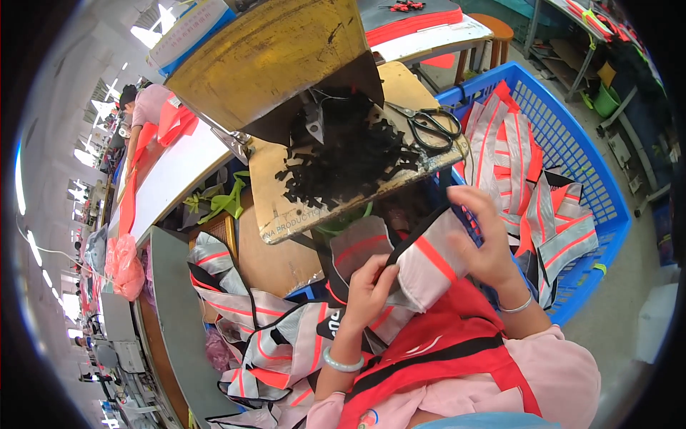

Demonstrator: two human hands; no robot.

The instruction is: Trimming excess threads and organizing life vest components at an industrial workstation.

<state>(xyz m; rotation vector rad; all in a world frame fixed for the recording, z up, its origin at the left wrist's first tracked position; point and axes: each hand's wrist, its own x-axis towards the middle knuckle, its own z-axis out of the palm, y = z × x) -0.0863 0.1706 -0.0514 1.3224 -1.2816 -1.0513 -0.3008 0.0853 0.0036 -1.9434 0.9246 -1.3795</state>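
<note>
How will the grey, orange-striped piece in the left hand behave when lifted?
The grey piece will probably flop: similar striped pieces lie bent and crumpled nearby. It is likely light: the left hand pinches it by one edge. Its sheen suggests it may slip a little.

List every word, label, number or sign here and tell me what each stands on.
I'll give places only, no copied wording:
Tan board: dark printed capitals near its front edge.
Blue and white box, top left: rows of printed characters.
Black patch among the striped pieces: pale letters, partly hidden.
Red apron: pale mark, too unclear to read.
Round badge, lower edge: too small to read.
Held grey striped piece: no text visible.
</note>
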